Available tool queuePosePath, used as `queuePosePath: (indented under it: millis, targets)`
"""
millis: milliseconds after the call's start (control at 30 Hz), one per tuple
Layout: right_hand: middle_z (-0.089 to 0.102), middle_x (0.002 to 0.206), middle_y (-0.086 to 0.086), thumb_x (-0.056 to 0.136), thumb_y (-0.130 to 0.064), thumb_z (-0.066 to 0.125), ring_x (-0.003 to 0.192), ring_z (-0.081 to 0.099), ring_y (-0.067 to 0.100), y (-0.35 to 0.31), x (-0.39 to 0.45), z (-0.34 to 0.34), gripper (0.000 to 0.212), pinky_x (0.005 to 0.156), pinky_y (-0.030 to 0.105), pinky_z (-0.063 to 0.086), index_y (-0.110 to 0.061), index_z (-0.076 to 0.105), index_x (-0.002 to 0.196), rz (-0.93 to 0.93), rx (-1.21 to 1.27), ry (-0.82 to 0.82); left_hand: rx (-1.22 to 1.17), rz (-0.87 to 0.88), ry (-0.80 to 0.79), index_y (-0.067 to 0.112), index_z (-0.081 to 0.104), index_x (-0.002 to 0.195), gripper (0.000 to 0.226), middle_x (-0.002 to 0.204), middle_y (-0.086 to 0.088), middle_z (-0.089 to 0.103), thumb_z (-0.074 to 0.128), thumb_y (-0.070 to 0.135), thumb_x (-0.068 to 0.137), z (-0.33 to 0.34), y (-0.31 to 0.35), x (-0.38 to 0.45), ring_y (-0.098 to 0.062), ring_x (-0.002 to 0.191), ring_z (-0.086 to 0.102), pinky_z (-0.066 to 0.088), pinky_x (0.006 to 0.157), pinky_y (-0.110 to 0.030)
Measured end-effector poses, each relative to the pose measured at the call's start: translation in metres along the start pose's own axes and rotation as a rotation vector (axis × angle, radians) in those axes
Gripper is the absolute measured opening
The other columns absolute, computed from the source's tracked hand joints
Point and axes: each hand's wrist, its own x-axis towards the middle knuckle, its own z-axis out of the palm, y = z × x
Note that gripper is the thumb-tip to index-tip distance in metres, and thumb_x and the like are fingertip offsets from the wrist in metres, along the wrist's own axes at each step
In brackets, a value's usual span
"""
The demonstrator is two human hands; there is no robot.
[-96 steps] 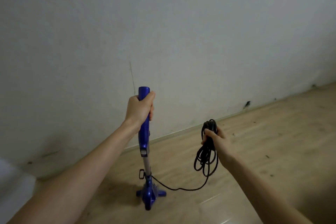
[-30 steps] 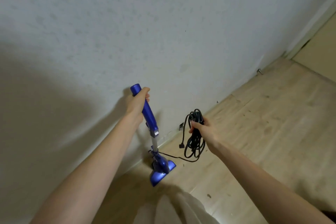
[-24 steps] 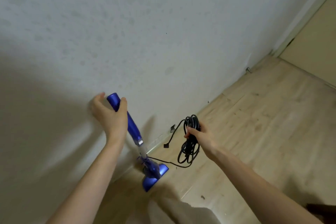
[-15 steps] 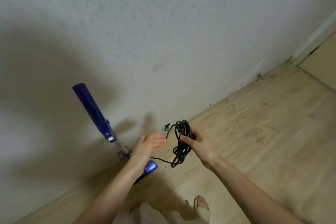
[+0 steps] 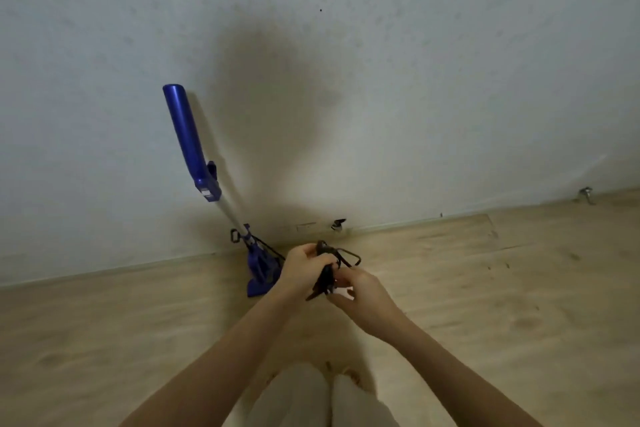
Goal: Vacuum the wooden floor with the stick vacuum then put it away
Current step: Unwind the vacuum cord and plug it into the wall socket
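The stick vacuum [image 5: 194, 146] leans on the white wall [image 5: 381, 62], far and to the left. No hand is on it. Its floor head [image 5: 261, 272] sits on the wooden floor [image 5: 502, 288], close to where the wall meets the floor.

It looks light and thin, easy to lift. But it is tall and only leaning, so I think it could slide or tip if the cord [image 5: 325, 274] gets pulled. The best place to grab it is the fat blue handle [image 5: 183, 128] at the top. The thin silver tube [image 5: 230, 215] below looks stiff.

The cord is black, soft and floppy. It bends any way you push it, so loops can slip loose. Hold the whole bunch tight in the middle.

The left hand [image 5: 301, 269] curls around the bunch of cord. The right hand [image 5: 360, 291] pinches it from the other side. Both hands are close together, near the floor head, just to its right. One line of cord runs from the bunch back to the bottom of the vacuum.

The vacuum is shiny dark blue, with a small label near the end of the handle.
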Motion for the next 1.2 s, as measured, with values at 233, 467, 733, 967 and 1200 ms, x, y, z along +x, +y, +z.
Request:
queuePosePath:
  millis: [233, 467, 733, 967, 1200]
  targets:
    - [0.068, 0.09, 0.001, 0.101, -0.034, 0.047, 0.089, 0.061, 0.016, 0.026, 0.02, -0.02, 0.037, 0.089, 0.033, 0.047, -0.009, 0.072, 0.09, 0.375, 0.44, 0.203, 0.364, 0.417, -0.221, 0.021, 0.047, 0.134, 0.038, 0.113, 0.007, 0.062, 0.052, 0.011, 0.097, -0.042, -0.009, -0.017, -0.001, 0.097, 0.059, 0.047, 0.082, -0.011]
    - [0.057, 0.072, -0.003, 0.096, -0.035, 0.058, 0.061, 0.049, 0.01, -0.03, 0.073, -0.006, 0.028, 0.054, 0.018, 0.041, -0.014, 0.058, 0.078, 0.472, 0.525, -0.005, 0.636, 0.604, -0.34, 0.024, 0.046, 0.139, 0.044, 0.12, 0.013, 0.06, 0.052, 0.013, 0.096, -0.071, -0.017, -0.023, 0.003, 0.107, 0.054, 0.042, 0.091, -0.01]
    - [0.054, 0.067, 0.012, 0.091, 0.003, 0.055, 0.061, 0.056, 0.019, -0.028, 0.083, 0.014, 0.017, 0.056, 0.025, 0.053, -0.001, 0.055, 0.075, 0.669, 0.815, -0.146, 1.032, 0.759, -0.345, 0.026, 0.033, 0.147, 0.05, 0.116, 0.005, 0.054, 0.045, 0.016, 0.099, -0.098, -0.04, -0.021, -0.01, 0.102, 0.049, 0.032, 0.085, -0.015]
    - [0.057, 0.073, 0.016, 0.094, 0.006, 0.052, 0.045, 0.048, 0.014, -0.02, 0.085, 0.035, 0.006, 0.044, 0.023, 0.046, 0.009, 0.056, 0.097, 0.655, 0.824, -0.062, 1.48, 0.937, -0.328, 0.017, 0.011, 0.154, 0.07, 0.128, -0.002, 0.05, 0.043, 0.001, 0.094, -0.094, -0.052, -0.017, -0.02, 0.113, 0.046, 0.031, 0.103, -0.03]
    - [0.064, 0.103, 0.018, 0.091, 0.008, 0.049, 0.089, 0.059, 0.024, 0.0, 0.092, 0.042, 0.018, 0.078, 0.03, 0.052, -0.003, 0.064, 0.092, 0.557, 0.559, 0.2, 1.241, 0.873, -0.382, 0.017, 0.023, 0.152, 0.057, 0.128, -0.002, 0.052, 0.045, 0.011, 0.099, -0.105, -0.058, -0.001, -0.017, 0.12, 0.045, 0.017, 0.117, -0.034]
